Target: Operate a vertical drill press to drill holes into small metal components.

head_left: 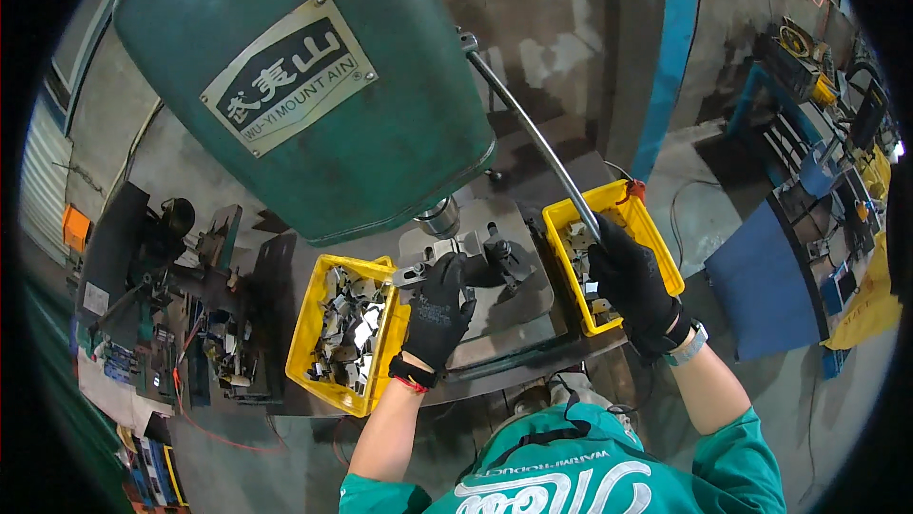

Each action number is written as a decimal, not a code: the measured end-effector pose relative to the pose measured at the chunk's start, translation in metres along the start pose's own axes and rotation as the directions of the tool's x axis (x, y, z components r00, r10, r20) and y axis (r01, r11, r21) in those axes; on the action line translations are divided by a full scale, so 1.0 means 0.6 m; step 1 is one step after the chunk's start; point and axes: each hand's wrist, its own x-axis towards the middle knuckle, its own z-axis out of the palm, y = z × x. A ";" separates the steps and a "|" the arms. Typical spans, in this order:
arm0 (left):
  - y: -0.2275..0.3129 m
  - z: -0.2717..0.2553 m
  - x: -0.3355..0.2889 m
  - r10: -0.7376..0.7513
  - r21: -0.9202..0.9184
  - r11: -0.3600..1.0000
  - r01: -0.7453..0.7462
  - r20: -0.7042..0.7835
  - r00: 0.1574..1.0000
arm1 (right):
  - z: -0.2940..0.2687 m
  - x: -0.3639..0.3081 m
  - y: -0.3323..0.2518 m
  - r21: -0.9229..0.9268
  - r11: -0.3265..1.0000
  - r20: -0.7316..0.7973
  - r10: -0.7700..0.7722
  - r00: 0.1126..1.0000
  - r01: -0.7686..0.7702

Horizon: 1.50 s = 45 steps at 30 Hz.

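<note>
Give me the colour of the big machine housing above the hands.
The housing is dark green; head view shows it best.

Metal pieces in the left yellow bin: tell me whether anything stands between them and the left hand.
Yes: in this view, the right wall of that bin lies between the metal pieces and the left hand.

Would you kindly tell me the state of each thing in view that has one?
Left hand: gloved, near the chuck; grip unclear.
Right hand: gloved, closed around the lever.
Lever: slanting, gripped at its lower end.
Left yellow bin: holding many metal pieces.
Right yellow bin: holding metal pieces, partly hidden.
Chuck: cannot tell whether spinning.
</note>
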 end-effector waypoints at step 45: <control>-0.010 0.102 -0.024 -0.244 0.169 0.934 0.316 -0.345 0.906 | -0.003 0.002 -0.018 0.021 1.000 0.039 -0.005 0.999 0.004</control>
